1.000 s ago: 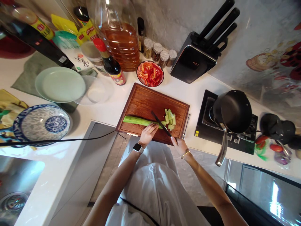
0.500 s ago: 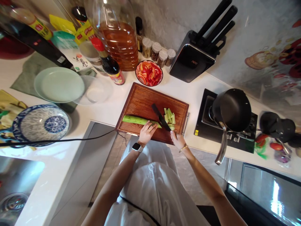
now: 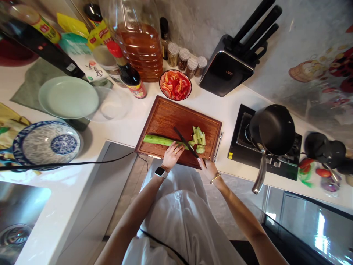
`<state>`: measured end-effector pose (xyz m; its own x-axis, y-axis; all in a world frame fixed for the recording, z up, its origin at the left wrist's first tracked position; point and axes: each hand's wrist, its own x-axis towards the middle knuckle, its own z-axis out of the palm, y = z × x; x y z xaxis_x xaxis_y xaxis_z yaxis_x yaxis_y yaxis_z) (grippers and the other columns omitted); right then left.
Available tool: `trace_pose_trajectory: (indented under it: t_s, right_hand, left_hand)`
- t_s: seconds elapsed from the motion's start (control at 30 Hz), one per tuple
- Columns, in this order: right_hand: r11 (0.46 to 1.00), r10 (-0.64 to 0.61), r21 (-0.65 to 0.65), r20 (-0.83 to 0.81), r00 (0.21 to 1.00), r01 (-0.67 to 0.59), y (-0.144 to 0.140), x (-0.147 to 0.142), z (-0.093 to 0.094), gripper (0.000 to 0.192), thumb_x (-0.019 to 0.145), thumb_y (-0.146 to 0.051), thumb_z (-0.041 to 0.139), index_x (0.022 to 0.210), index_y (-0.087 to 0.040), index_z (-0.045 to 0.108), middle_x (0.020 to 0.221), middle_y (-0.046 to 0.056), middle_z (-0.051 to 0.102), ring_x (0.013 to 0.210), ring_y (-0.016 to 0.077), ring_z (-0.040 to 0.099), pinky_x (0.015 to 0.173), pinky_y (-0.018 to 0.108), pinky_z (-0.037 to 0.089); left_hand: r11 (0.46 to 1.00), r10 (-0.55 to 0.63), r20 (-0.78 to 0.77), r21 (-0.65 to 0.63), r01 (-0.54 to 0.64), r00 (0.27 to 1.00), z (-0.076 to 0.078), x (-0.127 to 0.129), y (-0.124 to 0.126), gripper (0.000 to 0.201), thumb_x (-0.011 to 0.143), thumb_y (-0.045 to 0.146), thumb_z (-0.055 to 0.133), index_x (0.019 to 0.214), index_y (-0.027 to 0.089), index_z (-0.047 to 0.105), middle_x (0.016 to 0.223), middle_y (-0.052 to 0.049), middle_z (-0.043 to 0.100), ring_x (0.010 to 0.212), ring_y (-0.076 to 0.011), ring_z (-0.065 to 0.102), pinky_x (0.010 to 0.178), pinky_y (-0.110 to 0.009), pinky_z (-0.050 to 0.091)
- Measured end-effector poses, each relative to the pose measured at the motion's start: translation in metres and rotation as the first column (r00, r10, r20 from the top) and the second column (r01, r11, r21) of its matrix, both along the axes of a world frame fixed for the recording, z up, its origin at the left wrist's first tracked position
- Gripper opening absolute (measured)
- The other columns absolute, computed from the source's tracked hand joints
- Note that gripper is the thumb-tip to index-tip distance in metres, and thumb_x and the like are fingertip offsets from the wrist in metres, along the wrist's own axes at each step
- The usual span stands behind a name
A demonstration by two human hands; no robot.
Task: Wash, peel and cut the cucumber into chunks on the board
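A wooden cutting board (image 3: 168,114) lies before me with a long peeled green vegetable, cucumber-like (image 3: 157,140), along its near side. My left hand (image 3: 172,154) presses down on the vegetable near its cut right end, fingers wrapped over it. In my right hand (image 3: 207,168) is the handle of a black kitchen knife (image 3: 185,141), its blade slanting across the vegetable's cut end just right of my left fingers. A cut-off end piece (image 3: 200,149) lies right of the blade. Behind it sits a small pile of pale green chunks (image 3: 199,135).
Beyond the board stand a bowl of sliced red peppers (image 3: 175,85), spice jars (image 3: 183,59) and a knife block (image 3: 227,68). On the right, a black pan (image 3: 273,129) rests on the stove. Plates (image 3: 68,97) and a blue-white bowl (image 3: 46,145) are at left.
The knife has shifted left from the end piece to the vegetable's cut end. The end piece now lies uncovered on the board. My left hand stays on the vegetable.
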<state>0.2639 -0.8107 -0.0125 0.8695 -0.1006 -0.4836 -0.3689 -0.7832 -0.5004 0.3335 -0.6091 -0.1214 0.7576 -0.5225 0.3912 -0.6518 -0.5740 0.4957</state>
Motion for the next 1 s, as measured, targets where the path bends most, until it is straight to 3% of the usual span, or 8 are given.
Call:
trace_pose_trajectory:
  t_s: [0.27, 0.53, 0.6, 0.77, 0.9, 1.0]
  right_hand:
    - [1.000, -0.013, 0.007, -0.050, 0.999, 0.013, -0.008, -0.006, 0.004, 0.051, 0.096, -0.052, 0.029, 0.068, -0.022, 0.059, 0.059, 0.004, 0.061, 0.060, 0.0176, 0.060, 0.058, 0.027, 0.040]
    - [0.999, -0.022, -0.042, 0.000, 1.000, 0.022, 0.010, 0.013, -0.044, 0.047, 0.096, -0.051, 0.031, 0.077, -0.022, 0.062, 0.068, 0.008, 0.064, 0.068, 0.0211, 0.063, 0.062, 0.029, 0.042]
    - [0.999, -0.043, -0.014, -0.005, 0.999, 0.043, 0.011, 0.015, -0.049, 0.049, 0.097, -0.051, 0.029, 0.075, -0.022, 0.061, 0.064, 0.007, 0.062, 0.066, 0.0202, 0.063, 0.061, 0.028, 0.042]
    - [0.993, -0.090, 0.068, -0.018, 0.996, 0.091, 0.003, 0.011, -0.029, 0.057, 0.097, -0.056, 0.022, 0.065, -0.022, 0.055, 0.053, 0.002, 0.056, 0.055, 0.0163, 0.058, 0.057, 0.026, 0.040]
    - [0.995, -0.065, 0.077, 0.000, 0.998, 0.065, 0.001, 0.006, -0.009, 0.055, 0.096, -0.056, 0.024, 0.064, -0.022, 0.053, 0.055, 0.003, 0.057, 0.055, 0.0166, 0.057, 0.059, 0.027, 0.041]
    - [0.998, -0.041, 0.042, 0.002, 0.999, 0.041, 0.003, 0.006, -0.004, 0.052, 0.096, -0.054, 0.027, 0.065, -0.022, 0.054, 0.058, 0.004, 0.059, 0.058, 0.0176, 0.058, 0.059, 0.027, 0.040]
  left_hand:
    - [1.000, 0.007, 0.060, -0.019, -0.006, 0.998, 0.000, -0.001, -0.001, 0.027, 0.094, 0.017, 0.046, 0.111, 0.021, 0.066, 0.109, -0.004, 0.071, 0.112, -0.0183, 0.060, 0.110, -0.041, 0.041]
    - [1.000, -0.025, 0.035, 0.010, 0.025, 0.999, 0.003, 0.000, 0.002, 0.032, 0.096, 0.018, 0.041, 0.120, 0.022, 0.062, 0.114, -0.005, 0.069, 0.115, -0.0189, 0.059, 0.111, -0.044, 0.040]
    - [0.999, -0.034, 0.009, 0.015, 0.034, 0.999, 0.004, 0.000, 0.004, 0.035, 0.097, 0.018, 0.038, 0.125, 0.021, 0.059, 0.117, -0.006, 0.068, 0.117, -0.0189, 0.058, 0.111, -0.042, 0.040]
    - [0.999, -0.040, -0.024, 0.016, 0.041, 0.999, 0.003, 0.001, 0.008, 0.038, 0.097, 0.017, 0.035, 0.127, 0.020, 0.058, 0.118, -0.008, 0.067, 0.118, -0.0193, 0.058, 0.108, -0.039, 0.043]
    - [0.999, -0.033, 0.004, -0.010, 0.033, 0.999, 0.005, 0.002, 0.006, 0.035, 0.096, 0.015, 0.039, 0.123, 0.019, 0.060, 0.116, -0.009, 0.068, 0.116, -0.0197, 0.059, 0.107, -0.039, 0.044]
    - [0.999, -0.038, -0.004, -0.016, 0.038, 0.999, 0.007, 0.002, 0.006, 0.035, 0.096, 0.015, 0.039, 0.123, 0.019, 0.060, 0.116, -0.009, 0.068, 0.118, -0.0195, 0.058, 0.108, -0.039, 0.044]
